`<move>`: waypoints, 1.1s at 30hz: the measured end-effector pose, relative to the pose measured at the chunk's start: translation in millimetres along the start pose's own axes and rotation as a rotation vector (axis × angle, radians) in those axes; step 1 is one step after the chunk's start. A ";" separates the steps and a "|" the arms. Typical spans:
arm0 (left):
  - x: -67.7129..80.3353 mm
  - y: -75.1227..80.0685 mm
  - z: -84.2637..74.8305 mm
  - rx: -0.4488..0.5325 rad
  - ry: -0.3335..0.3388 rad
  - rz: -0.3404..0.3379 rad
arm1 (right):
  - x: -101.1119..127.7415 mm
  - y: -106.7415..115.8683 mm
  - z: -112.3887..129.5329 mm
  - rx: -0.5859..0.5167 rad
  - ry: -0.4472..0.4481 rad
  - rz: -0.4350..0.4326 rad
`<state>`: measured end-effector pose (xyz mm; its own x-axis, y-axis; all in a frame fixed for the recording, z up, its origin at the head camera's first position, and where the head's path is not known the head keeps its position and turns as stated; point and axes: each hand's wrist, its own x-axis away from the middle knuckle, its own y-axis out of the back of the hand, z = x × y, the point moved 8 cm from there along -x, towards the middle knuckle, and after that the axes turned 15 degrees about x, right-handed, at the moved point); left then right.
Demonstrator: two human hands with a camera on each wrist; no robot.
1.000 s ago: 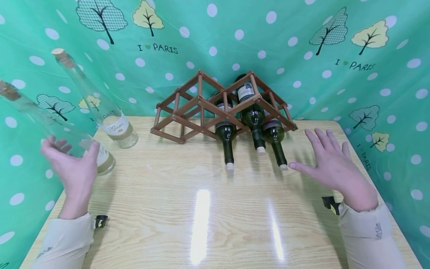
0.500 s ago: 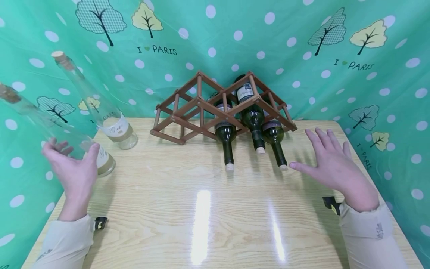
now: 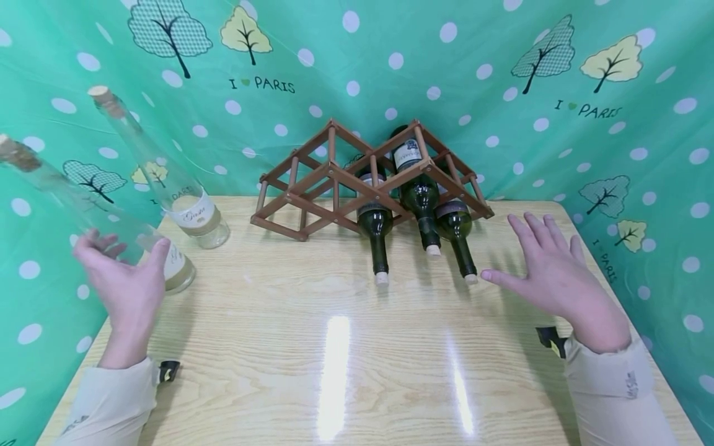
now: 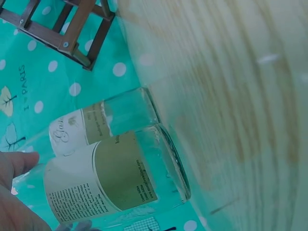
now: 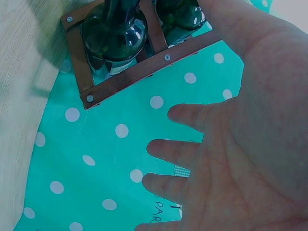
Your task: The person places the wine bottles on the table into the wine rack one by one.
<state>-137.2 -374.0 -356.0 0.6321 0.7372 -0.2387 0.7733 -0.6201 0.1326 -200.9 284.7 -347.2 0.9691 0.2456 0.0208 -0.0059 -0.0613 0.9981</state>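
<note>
My left hand [image 3: 125, 279] is held with thumb and fingers spread apart, close in front of a clear corked glass bottle [image 3: 177, 269] that stands on the table. In the left wrist view the thumb [image 4: 24, 163] and fingertips lie at either side of this bottle's labelled body [image 4: 115, 178]. A second clear corked bottle [image 3: 195, 214] stands just behind it. My right hand [image 3: 549, 269] hovers with spread fingers, palm down, holding nothing. Nearest to its thumb is the corked neck of a green wine bottle [image 3: 460, 238] lying in the wooden wine rack [image 3: 312, 179].
Two more green bottles, one on the upper level [image 3: 421, 195] and one lower [image 3: 376, 226], lie in the rack with necks toward me. The rack's left side holds no bottle. Green polka-dot cloth [image 3: 357, 56] hangs around the wooden table [image 3: 251, 347].
The left hand has shifted very slightly right and down in the head view. The right hand, bottles and rack look the same.
</note>
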 end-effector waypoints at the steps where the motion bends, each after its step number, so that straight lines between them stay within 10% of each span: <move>1: 1.3 -0.5 -1.9 -0.003 0.003 0.000 | 0.2 0.2 0.0 0.002 0.002 -0.002; 33: 23.6 -45.6 -52.1 0.159 -0.110 0.123 | 0.5 20.3 3.4 -0.003 0.019 -0.083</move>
<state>-154.9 -314.4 -317.5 0.7051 0.6253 -0.3344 0.6676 -0.7443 0.0159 -199.8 280.4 -327.0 0.9616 0.2678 -0.0609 0.0735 -0.0375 0.9966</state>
